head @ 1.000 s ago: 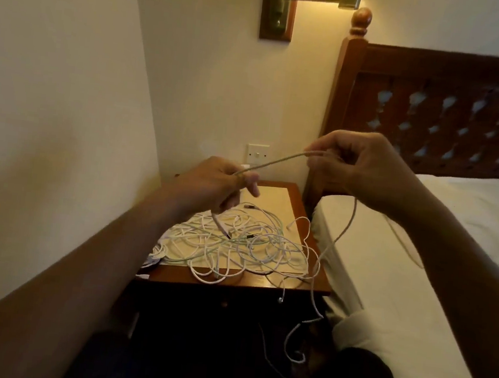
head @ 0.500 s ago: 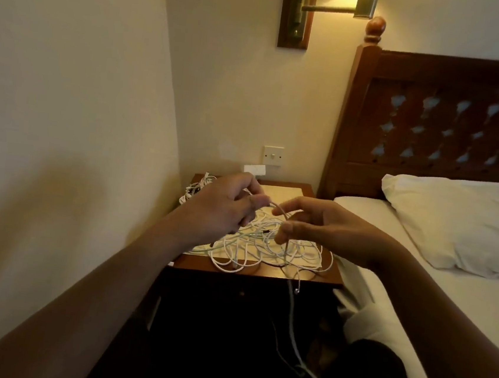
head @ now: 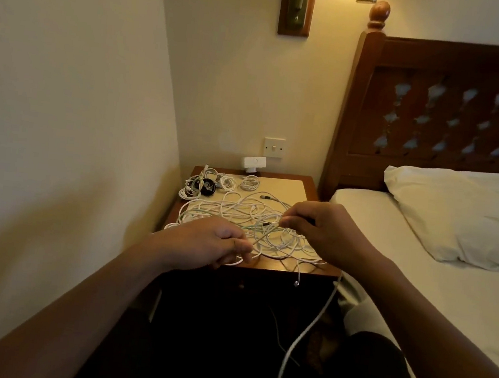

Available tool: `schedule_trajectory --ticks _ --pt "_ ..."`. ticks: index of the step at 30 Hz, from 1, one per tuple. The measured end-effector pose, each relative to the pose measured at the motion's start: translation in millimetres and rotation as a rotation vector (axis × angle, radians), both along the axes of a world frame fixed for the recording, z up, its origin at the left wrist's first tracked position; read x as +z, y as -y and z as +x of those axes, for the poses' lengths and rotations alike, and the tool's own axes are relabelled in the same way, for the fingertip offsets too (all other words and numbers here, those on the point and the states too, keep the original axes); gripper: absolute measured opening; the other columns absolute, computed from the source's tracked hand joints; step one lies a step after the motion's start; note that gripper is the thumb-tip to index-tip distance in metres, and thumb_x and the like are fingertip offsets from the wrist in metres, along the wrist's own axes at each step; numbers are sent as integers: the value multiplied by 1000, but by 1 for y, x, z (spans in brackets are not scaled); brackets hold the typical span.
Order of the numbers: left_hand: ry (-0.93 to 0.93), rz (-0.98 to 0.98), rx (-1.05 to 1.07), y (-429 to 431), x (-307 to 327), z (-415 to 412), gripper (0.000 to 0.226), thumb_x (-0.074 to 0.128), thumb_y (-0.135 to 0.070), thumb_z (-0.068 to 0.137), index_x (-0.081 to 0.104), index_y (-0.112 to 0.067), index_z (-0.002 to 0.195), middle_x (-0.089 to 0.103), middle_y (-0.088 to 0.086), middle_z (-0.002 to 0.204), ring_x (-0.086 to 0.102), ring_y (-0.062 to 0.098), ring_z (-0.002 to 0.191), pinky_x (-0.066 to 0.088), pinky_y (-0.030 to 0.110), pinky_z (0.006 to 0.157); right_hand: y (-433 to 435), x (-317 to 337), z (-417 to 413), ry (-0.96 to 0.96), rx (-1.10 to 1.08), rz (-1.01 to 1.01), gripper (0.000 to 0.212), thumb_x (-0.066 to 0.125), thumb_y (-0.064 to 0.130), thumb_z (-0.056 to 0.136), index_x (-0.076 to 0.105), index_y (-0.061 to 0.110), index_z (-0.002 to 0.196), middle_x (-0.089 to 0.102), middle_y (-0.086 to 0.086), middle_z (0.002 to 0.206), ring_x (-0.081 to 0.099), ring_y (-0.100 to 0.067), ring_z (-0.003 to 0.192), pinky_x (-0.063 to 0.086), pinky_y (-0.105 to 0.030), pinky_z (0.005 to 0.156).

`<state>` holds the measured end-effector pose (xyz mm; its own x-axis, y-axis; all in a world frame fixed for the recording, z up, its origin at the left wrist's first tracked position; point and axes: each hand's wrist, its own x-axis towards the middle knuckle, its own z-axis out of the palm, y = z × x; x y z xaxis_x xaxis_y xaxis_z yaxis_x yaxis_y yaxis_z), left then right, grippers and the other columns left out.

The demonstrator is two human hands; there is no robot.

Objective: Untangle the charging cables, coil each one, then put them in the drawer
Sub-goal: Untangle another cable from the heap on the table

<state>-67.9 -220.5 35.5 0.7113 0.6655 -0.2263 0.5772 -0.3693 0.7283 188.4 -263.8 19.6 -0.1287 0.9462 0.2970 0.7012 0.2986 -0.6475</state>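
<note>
Cream walls (head: pixel 69 77) meet in a corner. Brass wall lamp (head: pixel 296 7), lit, above light switch (head: pixel 274 147). Dark wooden nightstand (head: pixel 307 185) in corner, beside carved headboard (head: pixel 437 85). White bed (head: pixel 416 286), pillow (head: pixel 461 211).

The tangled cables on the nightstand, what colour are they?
The tangled cables are mostly white, clearest in the head view.

Wooden nightstand (head: pixel 285 188) under tangled white cables (head: pixel 239 212), coiled bundles (head: pixel 250 182) behind.
</note>
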Motion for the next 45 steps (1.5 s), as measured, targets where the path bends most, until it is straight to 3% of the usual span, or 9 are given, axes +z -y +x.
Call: schedule_trajectory --ticks 3,9,12,16,20,24,31,41,45 --pt "111 -158 22 0 2 -12 32 47 -30 108 70 -13 94 56 -5 66 47 6 58 40 19 59 -2 -12 -1 -23 18 1 11 66 30 99 76 35 103 70 26 87 65 0 91 52 -19 77" --pt "1036 -510 140 -3 14 -22 29 45 -21 100 64 -7 85 45 0 61 35 8 45 30 22 50 9 -37 -8 -87 -30 -2 20 53 30 106 73 26 108 66 29 92 59 10 95 46 -9 74" --pt "1232 -563 195 -12 15 -9 28 46 -21 99 68 -4 102 53 -2 72 42 6 51 37 20 54 19 -49 -32 -9 35 -90 24 48 33 108 70 25 111 70 12 101 63 -1 94 54 -29 80" --pt "1186 -376 309 -22 5 7 27 50 -12 101 66 -1 120 71 6 90 61 14 70 53 23 67 41 -32 -78 104 210 -120 26 45 42 108 66 26 108 68 5 88 63 -10 76 53 -36 70" --pt "764 9 388 -26 -17 12 30 50 -15 107 62 -10 134 77 5 107 75 18 97 60 33 90 51 6 -94 234 259 -83 26 47 41 107 64 22 110 68 3 88 62 -10 75 52 -33 70" --pt "470 -10 293 -18 -37 2 28 49 -25 108 71 -19 124 76 0 101 72 11 85 55 29 83 31 36 -76 297 125 28 22 51 34 107 69 24 110 65 10 83 57 -3 70 39 -21 64" --pt "864 -528 196 11 -36 -5 44 45 -31 102 70 2 116 59 10 69 48 14 51 42 22 54 -3 16 -44 -24 -35 33 18 64 39 99 78 29 103 73 11 88 64 -3 80 46 -15 61" --pt "1283 -721 221 11 -31 -7 34 48 -16 100 67 3 120 57 4 77 52 12 61 48 21 59 21 -69 -88 -263 5 -130 28 45 37 110 71 27 108 57 13 64 52 1 59 40 -22 62" --pt "1297 -572 338 2 -25 -1 32 55 -10 95 62 1 125 71 6 90 64 13 72 57 22 69 44 -78 -106 -86 83 -370 28 39 40 110 62 31 124 60 10 78 56 -2 67 48 -31 70"
